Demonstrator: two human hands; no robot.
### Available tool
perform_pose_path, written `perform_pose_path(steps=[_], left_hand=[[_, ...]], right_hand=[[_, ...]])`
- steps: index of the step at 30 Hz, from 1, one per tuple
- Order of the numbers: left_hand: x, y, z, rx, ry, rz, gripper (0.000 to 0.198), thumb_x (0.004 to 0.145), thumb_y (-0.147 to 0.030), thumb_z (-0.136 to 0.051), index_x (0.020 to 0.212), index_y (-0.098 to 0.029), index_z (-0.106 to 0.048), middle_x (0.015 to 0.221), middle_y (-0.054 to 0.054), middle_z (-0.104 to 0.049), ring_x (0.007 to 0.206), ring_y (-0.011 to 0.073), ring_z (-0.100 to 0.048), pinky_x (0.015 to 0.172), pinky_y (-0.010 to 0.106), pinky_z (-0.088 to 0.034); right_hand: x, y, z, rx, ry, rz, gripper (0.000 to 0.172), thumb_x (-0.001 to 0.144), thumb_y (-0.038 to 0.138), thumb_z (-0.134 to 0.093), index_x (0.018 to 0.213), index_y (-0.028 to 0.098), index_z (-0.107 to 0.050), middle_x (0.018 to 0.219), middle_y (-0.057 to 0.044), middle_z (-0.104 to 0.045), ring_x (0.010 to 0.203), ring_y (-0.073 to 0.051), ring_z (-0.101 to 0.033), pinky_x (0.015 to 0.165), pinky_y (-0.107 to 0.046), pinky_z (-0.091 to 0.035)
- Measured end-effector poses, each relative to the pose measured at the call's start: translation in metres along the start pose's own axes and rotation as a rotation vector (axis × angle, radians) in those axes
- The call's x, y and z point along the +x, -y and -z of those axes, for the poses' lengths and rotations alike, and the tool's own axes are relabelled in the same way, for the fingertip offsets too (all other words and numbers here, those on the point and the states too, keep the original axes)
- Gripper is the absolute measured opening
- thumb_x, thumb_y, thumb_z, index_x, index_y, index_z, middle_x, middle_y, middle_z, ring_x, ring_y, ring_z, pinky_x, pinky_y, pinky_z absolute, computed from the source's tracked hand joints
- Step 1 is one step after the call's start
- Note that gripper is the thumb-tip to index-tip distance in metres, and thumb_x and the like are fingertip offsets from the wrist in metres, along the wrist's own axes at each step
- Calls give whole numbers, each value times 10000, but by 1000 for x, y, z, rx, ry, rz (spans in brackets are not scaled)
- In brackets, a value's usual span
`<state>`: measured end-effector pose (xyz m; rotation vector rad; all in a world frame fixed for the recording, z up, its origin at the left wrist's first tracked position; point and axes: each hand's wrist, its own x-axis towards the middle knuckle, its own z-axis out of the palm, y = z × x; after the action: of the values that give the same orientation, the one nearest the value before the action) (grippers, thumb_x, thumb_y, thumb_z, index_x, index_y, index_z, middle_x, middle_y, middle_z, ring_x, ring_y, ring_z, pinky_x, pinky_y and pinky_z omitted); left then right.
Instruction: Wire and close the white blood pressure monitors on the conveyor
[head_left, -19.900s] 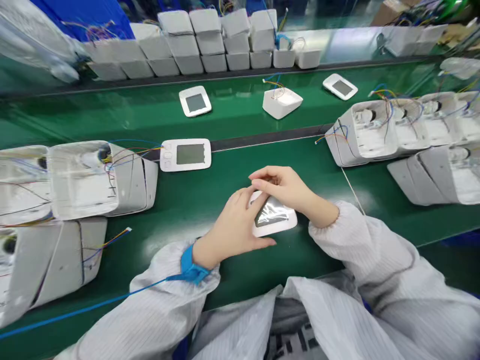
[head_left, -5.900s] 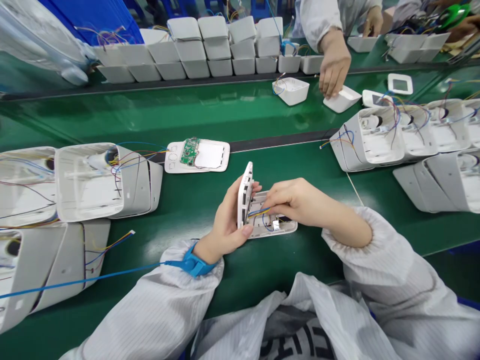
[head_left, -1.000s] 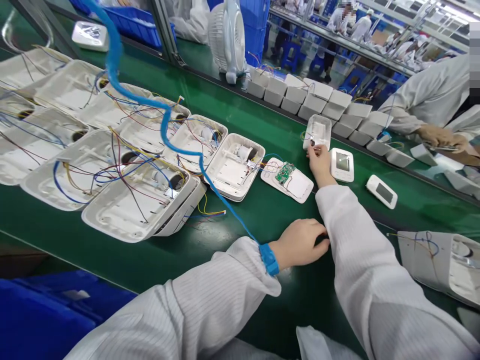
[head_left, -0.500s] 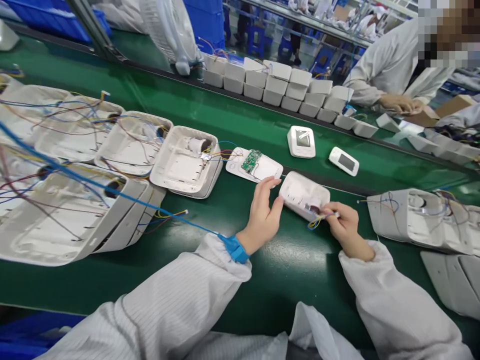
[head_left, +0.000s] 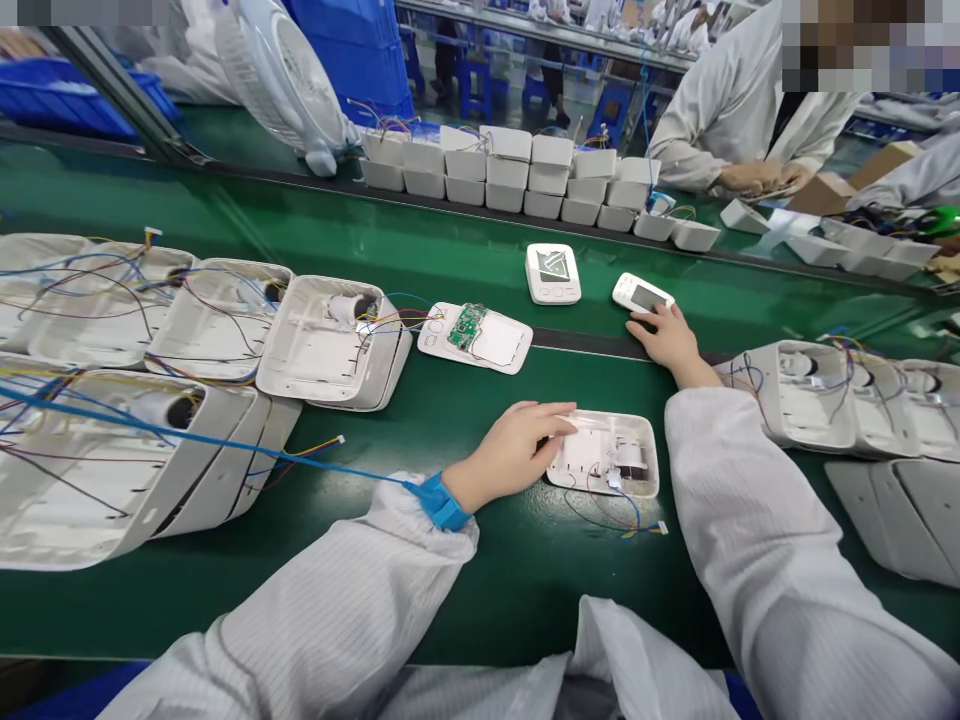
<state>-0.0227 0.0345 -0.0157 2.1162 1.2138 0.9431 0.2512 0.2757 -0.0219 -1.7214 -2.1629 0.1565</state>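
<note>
The glossy green bench [head_left: 570,570] catches soft patches of light, a dark strip [head_left: 581,343] crossing it. At upper left, a slanting metal post [head_left: 124,90] stands left of a pale fan [head_left: 289,75] and stacked blue crates [head_left: 356,60]. Farther back, blue stools [head_left: 474,85] stand on a greyish floor [head_left: 510,105].

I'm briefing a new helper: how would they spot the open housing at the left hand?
Over the green bench, find the left hand with the blue wrist strap. The white housing sits partly beneath it. Unlike the open housings clustered at either side, it lies alone.
</note>
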Motion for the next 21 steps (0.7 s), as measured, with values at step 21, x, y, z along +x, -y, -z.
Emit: perform_pose_path(steps=[21], left_hand=[[-3,-3,-6,-453,-345,115,415,894,-352,-638,1256,-152,-609,1250,145,-653,1099,222,-653,993,395,-523]], right_hand=[[-120,91,24,1100,-373,-212,376,835,352,-671,1178,201,-695,1148,-89,-706,711,-115,-625,595,-247,-514]])
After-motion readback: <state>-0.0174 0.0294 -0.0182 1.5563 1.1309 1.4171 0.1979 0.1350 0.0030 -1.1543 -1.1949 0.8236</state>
